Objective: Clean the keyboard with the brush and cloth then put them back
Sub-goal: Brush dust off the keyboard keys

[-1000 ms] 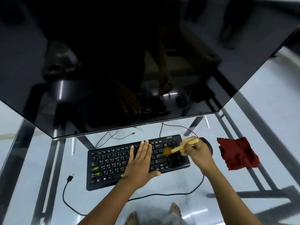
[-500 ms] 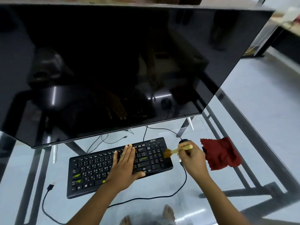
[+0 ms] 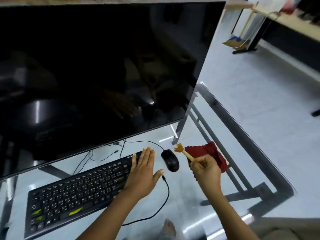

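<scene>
Head view: mouse (image 3: pixel 170 160) between keyboard (image 3: pixel 78 193) and cloth (image 3: pixel 210 150); right hand (image 3: pixel 206 170) holds brush (image 3: pixel 187 154).

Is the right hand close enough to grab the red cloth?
Probably yes. The right hand is just beside the red cloth, partly covering its near edge in this view, with nothing between them. But it grips the brush, so it would likely need to put that down first.

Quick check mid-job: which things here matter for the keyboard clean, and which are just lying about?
For the job: keyboard, brush held in the right hand, red cloth beside it, left hand flat over the keyboard's right end.
Just lying about: mouse, monitor, loose cables.
</scene>
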Tool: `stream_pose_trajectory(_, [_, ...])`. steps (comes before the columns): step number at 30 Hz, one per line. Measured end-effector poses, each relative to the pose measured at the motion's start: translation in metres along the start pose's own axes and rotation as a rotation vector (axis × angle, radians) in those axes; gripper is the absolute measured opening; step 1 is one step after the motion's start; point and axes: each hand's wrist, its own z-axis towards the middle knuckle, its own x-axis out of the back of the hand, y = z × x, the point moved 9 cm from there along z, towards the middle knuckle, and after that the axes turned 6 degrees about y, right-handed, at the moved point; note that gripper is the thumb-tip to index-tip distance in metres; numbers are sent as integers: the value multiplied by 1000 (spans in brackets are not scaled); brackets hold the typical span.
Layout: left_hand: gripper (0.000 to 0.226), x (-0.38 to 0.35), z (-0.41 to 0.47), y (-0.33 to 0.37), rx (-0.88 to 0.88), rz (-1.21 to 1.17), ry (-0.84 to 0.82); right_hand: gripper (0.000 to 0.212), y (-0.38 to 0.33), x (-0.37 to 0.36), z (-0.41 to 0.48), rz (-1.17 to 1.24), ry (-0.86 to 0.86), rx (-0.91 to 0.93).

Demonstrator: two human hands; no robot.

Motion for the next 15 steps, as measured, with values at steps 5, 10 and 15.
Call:
stream_pose_trajectory(5, [83, -10, 25, 35, -62, 28, -6, 16, 21, -21, -8, -204, 46, 122])
stream_pose_trajectory(10, [83, -22, 32, 42, -53, 54, -11, 21, 39, -36, -12, -409, 13, 198])
stream_pose_trajectory(15, [85, -35, 38, 44, -44, 56, -27, 19, 34, -28, -3, -437, -8, 301])
